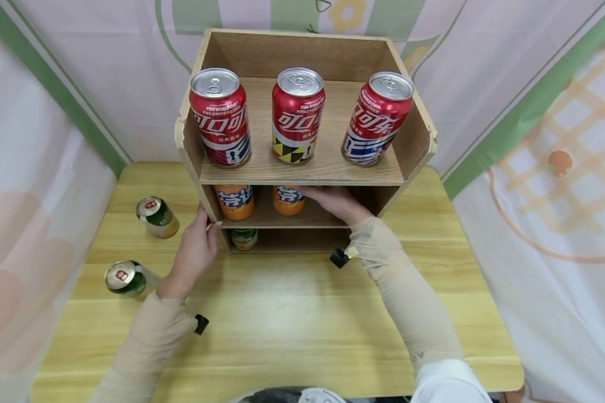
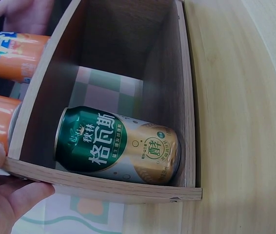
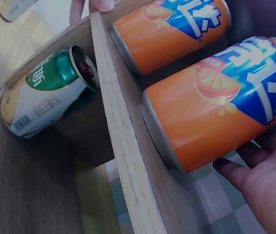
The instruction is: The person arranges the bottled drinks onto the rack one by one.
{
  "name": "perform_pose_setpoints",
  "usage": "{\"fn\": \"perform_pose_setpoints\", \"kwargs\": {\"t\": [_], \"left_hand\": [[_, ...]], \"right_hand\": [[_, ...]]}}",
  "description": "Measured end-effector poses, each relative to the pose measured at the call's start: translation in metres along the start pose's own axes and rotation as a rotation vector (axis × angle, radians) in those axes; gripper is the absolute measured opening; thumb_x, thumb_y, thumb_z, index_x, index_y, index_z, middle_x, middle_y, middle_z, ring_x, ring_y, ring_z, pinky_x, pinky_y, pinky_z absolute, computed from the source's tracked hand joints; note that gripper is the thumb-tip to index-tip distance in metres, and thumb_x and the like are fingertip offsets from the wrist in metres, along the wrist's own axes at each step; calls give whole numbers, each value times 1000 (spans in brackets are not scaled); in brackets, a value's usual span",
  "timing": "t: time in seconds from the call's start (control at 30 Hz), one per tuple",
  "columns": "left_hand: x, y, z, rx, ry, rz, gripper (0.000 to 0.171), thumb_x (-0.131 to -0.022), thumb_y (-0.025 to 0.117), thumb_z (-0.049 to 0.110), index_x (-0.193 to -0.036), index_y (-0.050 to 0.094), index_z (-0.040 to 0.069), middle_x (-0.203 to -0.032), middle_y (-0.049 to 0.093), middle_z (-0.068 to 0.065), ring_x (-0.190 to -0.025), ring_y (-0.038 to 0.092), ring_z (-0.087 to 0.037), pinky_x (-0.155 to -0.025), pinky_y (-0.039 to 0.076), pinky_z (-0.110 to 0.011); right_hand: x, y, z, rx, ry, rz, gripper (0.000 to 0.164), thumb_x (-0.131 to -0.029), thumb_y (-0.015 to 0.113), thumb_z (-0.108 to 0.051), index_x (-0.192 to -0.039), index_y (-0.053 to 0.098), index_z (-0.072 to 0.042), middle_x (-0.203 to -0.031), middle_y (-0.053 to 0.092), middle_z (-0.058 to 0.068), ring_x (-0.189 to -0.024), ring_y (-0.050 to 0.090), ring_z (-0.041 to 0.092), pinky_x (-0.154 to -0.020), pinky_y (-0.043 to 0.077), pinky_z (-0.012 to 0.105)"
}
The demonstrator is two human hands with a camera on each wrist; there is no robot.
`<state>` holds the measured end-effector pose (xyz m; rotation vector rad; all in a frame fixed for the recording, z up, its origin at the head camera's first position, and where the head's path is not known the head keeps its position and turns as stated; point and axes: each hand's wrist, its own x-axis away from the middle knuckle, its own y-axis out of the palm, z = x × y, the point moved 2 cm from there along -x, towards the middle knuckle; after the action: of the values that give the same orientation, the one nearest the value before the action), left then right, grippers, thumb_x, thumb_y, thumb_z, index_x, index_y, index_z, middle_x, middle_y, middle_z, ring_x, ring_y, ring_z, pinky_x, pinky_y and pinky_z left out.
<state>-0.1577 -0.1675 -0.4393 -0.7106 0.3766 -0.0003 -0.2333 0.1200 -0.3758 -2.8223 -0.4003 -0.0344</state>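
Note:
My left hand [image 1: 192, 253] grips the left front edge of a wooden shelf rack [image 1: 302, 180], at the height of the middle board. Inside the middle level, my right hand [image 1: 336, 202] holds an orange soda can [image 1: 289, 201]; in the right wrist view fingers show below the can and at its far right edge. A second orange can [image 1: 234, 202] stands to its left, near the side wall. On the bottom level a green and gold can [image 2: 116, 146] stands upright in the left corner.
Three red cola cans, left [image 1: 220, 120], middle [image 1: 298, 117] and right [image 1: 377, 120], stand on the top level. Two more green and gold cans, one farther back [image 1: 158, 218] and one nearer [image 1: 131, 279], are on the wooden table [image 1: 282, 324] left of the rack.

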Motion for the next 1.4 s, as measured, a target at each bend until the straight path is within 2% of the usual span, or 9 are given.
{"fn": "perform_pose_setpoints", "kwargs": {"t": [0.17,0.37,0.53,0.67,0.83,1.03,1.27,1.4], "left_hand": [[0,1,-1,-2,-5,-2,50,-105,50,2,-150,30,-5,-134,55,-37,-116,61,-50,-89,57,-58],[-1,1,-2,-3,-4,7,51,-105,51,3,-151,30,-5,-128,59,-37,-111,63,-49,-87,57,-59],[-1,1,-1,-1,-5,8,51,-105,51,3,-150,30,-5,-126,60,-37,-110,64,-49,-85,57,-59],[-1,1,-1,-4,-3,9,53,-105,52,3,-152,28,-5,-127,59,-38,-110,64,-49,-85,57,-59],[0,1,-1,-5,-13,4,55,-105,52,3,-154,27,-5,-130,58,-38,-111,63,-50,-86,57,-59],[0,2,0,0,-12,3,52,-105,52,2,-151,30,-6,-129,58,-38,-111,63,-50,-86,58,-58],[0,2,1,-5,-24,-3,48,-105,52,3,-149,32,-5,-127,59,-37,-111,63,-50,-87,58,-58],[1,1,2,7,-27,3,50,-105,51,3,-150,31,-4,-127,59,-37,-111,63,-50,-86,58,-58]], "right_hand": [[12,-2,1,-69,-30,-79,65,-99,63,-8,-155,31,0,-156,40,19,-145,39,33,-120,35,44],[31,-10,1,91,-111,-95,76,-98,68,-8,-158,23,3,-163,29,20,-151,28,34,-124,27,41],[51,-17,3,108,-220,-125,75,-95,69,0,-156,26,8,-161,31,23,-150,30,35,-123,30,43],[67,-23,9,90,-287,-136,77,-92,69,7,-156,26,8,-162,31,23,-151,28,33,-122,31,44],[88,-34,18,56,-342,-110,80,-90,68,13,-157,24,7,-160,30,28,-149,31,35,-120,35,37],[117,-51,32,28,-423,-61,71,-91,67,12,-153,33,9,-155,38,30,-143,43,21,-117,38,29],[146,-71,57,-167,-476,58,55,-92,59,19,-143,41,16,-139,62,12,-129,58,19,-110,47,31],[151,-78,66,-272,-524,117,46,-90,53,24,-135,43,22,-127,68,14,-117,65,22,-101,54,32]]}}
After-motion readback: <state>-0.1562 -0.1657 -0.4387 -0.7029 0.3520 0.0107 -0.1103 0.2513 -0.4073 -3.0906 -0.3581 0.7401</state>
